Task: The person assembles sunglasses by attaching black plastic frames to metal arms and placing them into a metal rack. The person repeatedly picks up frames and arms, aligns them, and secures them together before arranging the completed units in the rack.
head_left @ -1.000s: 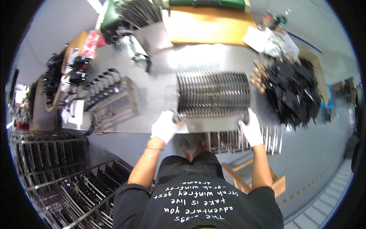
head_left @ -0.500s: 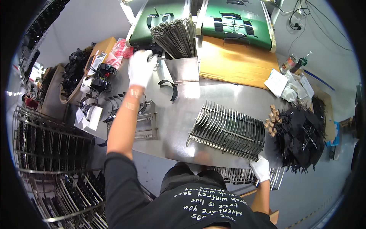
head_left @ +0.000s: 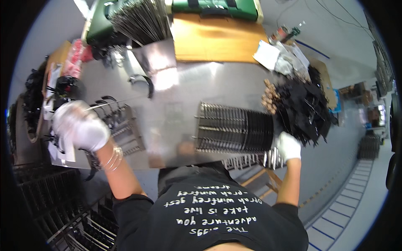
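Withdrawn from the far bundle of metal rods (head_left: 142,19), the white-gloved left hand (head_left: 79,127) now sits near the table's (head_left: 176,104) left edge, fingers closed on one thin wire rod (head_left: 113,103). One gloved right hand (head_left: 288,146) grips the corner of one ribbed wire rack (head_left: 234,127) lying mid-table, beside one heap of black parts (head_left: 305,106).

Shiny steel worktable (head_left: 184,104) in the middle, glare from overhead light on its top, a wooden board (head_left: 213,39) at its far edge below green cases (head_left: 217,8). Grey floor (head_left: 347,175) all around, with blue line markings at lower right and upper right. Dark wire racks (head_left: 46,201) stand at lower left, a wooden frame (head_left: 264,184) under the table's near edge.
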{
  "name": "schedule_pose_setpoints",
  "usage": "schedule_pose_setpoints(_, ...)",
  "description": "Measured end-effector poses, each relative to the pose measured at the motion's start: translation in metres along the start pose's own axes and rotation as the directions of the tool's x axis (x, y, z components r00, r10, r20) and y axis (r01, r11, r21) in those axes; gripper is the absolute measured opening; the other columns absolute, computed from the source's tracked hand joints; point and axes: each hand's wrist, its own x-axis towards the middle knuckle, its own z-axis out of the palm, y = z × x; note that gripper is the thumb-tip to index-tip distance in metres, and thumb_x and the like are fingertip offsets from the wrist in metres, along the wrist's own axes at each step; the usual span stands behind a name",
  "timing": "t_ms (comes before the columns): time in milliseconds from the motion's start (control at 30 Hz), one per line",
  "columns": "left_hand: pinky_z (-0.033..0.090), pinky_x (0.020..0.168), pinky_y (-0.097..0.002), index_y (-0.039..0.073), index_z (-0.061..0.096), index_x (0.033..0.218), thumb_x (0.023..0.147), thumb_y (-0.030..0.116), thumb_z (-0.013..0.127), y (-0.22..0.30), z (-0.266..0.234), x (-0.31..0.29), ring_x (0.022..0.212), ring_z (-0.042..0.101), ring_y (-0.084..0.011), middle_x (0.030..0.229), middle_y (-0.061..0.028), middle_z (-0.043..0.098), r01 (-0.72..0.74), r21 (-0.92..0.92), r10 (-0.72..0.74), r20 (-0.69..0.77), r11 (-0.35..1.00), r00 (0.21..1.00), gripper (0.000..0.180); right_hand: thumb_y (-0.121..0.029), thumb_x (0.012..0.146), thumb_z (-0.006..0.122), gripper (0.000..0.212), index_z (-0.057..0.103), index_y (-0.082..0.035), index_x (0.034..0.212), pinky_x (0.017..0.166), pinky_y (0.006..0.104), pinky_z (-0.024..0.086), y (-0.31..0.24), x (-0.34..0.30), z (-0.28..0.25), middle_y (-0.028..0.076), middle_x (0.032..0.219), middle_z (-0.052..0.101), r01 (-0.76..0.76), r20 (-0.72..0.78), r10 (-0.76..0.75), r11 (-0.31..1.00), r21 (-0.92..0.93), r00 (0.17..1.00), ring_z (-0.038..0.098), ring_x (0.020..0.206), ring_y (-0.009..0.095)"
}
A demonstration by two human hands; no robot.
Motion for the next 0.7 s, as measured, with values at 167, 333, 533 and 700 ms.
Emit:
schedule_pose_setpoints(167,0.054,0.060,-0.0269,0.005,0.057,0.109,0.112,0.017,0.053,-0.178,0.033,-0.178,0.067,0.061,-0.0106,0.084,-0.0026,0.061,0.453,0.660,-0.523,-0.106,0.599,0.846,0.014,-0.030,0.103,0.060,0.031,0.073,-0.009,0.122,0.097,0.0418,0.054,-0.177,0.057,-0.072,0.015,0.114,0.074,0.822,-0.559,-0.614,0.502,0.269,0.558,0.068,0.109,0.035)
schedule_pose_setpoints(333,0.067,0.069,-0.0357,0.000,0.046,0.129,0.113,0.016,0.046,-0.187,0.049,-0.172,0.075,0.072,-0.0212,0.092,-0.0105,0.063,0.576,0.369,-0.567,-0.144,0.730,0.811,0.023,-0.054,0.105,0.046,0.056,0.072,-0.007,0.119,0.102,0.0457,0.050,-0.214,0.109,-0.034,0.018,0.117,0.073,0.740,0.000,-0.760,0.634,0.226,0.650,0.065,0.114,0.038)
schedule_pose_setpoints(533,0.065,0.060,-0.0357,-0.002,0.043,0.132,0.113,0.019,0.046,-0.211,0.052,-0.162,0.073,0.075,-0.0244,0.095,-0.0124,0.065,0.538,0.385,-0.626,0.146,0.749,0.766,0.029,-0.056,0.102,0.052,0.056,0.076,-0.007,0.112,0.102,0.0439,0.050,-0.217,0.118,-0.023,0.018,0.115,0.073,0.718,-0.005,-0.747,0.637,0.281,0.665,0.065,0.114,0.039)
schedule_pose_setpoints(700,0.057,0.049,-0.0310,0.001,0.048,0.123,0.111,0.023,0.049,-0.206,0.049,-0.174,0.071,0.074,-0.0216,0.098,-0.0110,0.068,0.838,0.244,-0.786,-0.295,0.489,0.544,0.025,-0.056,0.102,0.051,0.056,0.076,-0.008,0.114,0.102,0.0438,0.050,-0.214,0.113,-0.029,0.017,0.117,0.073,0.692,0.006,-0.730,0.650,0.315,0.683,0.065,0.115,0.038)
